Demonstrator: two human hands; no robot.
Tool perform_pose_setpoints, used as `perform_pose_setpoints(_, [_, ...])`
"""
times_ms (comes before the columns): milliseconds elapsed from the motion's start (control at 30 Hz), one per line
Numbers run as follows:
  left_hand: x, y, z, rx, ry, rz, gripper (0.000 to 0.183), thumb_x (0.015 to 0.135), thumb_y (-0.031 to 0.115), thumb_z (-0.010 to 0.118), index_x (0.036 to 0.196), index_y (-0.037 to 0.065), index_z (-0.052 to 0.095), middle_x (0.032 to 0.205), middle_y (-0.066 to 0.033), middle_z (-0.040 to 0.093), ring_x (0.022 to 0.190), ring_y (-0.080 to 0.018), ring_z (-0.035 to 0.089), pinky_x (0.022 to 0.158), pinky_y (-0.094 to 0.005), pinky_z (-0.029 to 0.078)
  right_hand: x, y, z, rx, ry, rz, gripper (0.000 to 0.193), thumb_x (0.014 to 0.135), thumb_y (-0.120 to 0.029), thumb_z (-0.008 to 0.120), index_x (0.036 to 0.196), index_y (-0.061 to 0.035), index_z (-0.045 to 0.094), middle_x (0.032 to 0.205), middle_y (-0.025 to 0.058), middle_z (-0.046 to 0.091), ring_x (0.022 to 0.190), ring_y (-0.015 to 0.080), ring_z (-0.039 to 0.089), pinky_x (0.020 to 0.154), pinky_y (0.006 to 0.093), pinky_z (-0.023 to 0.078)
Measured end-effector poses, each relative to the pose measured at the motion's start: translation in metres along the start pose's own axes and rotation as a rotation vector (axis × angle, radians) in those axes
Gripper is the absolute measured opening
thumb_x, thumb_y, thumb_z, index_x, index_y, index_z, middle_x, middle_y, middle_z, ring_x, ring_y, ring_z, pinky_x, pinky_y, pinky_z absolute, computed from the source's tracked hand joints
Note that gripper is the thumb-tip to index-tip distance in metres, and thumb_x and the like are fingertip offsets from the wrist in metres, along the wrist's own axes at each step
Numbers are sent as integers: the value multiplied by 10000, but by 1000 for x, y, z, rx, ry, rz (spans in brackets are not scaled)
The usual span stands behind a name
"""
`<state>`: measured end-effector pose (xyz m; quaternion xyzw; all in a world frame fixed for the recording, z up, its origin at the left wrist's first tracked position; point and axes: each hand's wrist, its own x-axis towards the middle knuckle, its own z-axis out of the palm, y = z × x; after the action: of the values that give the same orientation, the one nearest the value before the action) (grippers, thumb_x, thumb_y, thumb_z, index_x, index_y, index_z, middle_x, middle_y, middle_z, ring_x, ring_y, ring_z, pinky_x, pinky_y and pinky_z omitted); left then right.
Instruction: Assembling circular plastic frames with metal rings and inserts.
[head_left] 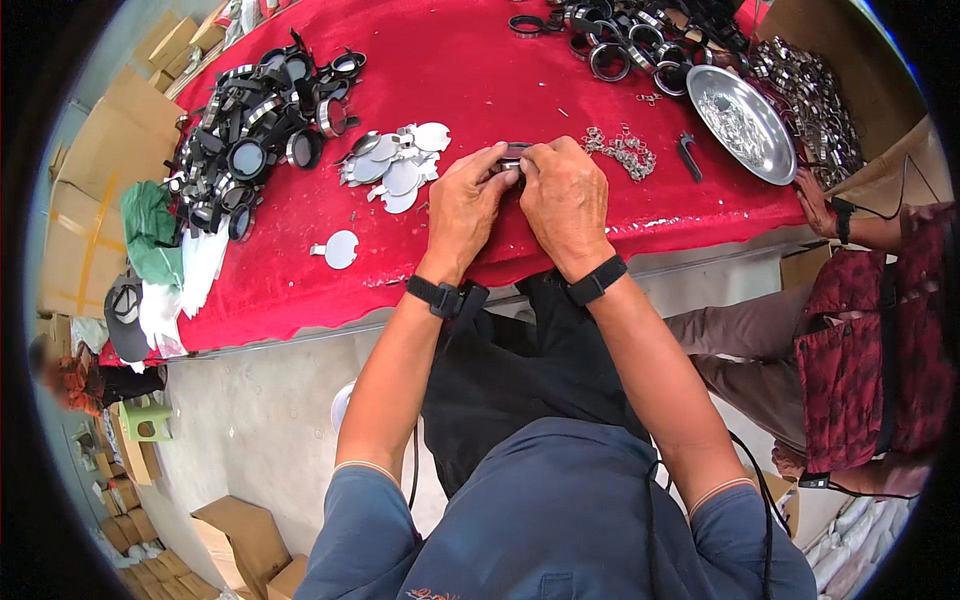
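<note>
At the near part of the red-covered table, a dark ring with a silvery band (pixel 513 156) is pinched between both my hands. My left hand (pixel 460 208) grips its left side with thumb and fingers, and my right hand (pixel 568 192) closes on its right side. Fingers hide much of the ring. Left of my hands lie a heap of flat silvery tabbed discs (pixel 402 180) and one separate disc (pixel 341 249). To the right are small metal clips (pixel 622 150) and a black curved piece (pixel 689 157).
Assembled black rings with discs (pixel 247 158) heap up at the left; more rings (pixel 608 62) lie at the far right. A steel dish (pixel 779 165) of small pieces stands by metal bands (pixel 805 90). Another person's hand (pixel 815 203) rests at the right edge. Green cloth (pixel 150 230) hangs left.
</note>
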<state>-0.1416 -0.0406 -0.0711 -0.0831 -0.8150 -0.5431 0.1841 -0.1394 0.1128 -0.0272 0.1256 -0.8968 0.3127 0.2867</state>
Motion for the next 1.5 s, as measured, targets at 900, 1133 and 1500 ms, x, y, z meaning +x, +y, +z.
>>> perform_pose_setpoints(900, [-1,15,-5,-45,-15,-121,586,969,160,843,1483,-37,645,1384,-266,738,1214,-281,770,996,-342,614,-8,2,8,-16,106,-6,106,924,-120,771,976,-45,826,924,147,733,829,369,750,753,469,600])
perform_pose_setpoints(1133, [0,7,-4,1,43,-25,515,936,138,846,1389,-55,696,1106,-251,818,1014,-288,829,868,-354,649,-9,3,8,54,137,-27,112,921,-104,778,997,-38,826,940,148,746,839,369,753,766,458,605])
perform_pose_setpoints(1500, [-1,8,-4,-10,27,-45,484,952,170,843,1384,-13,726,1145,-220,821,1067,-258,815,884,-341,640,-5,0,5,-37,86,-34,120,927,-104,762,997,-42,835,933,151,745,825,368,755,763,459,614])
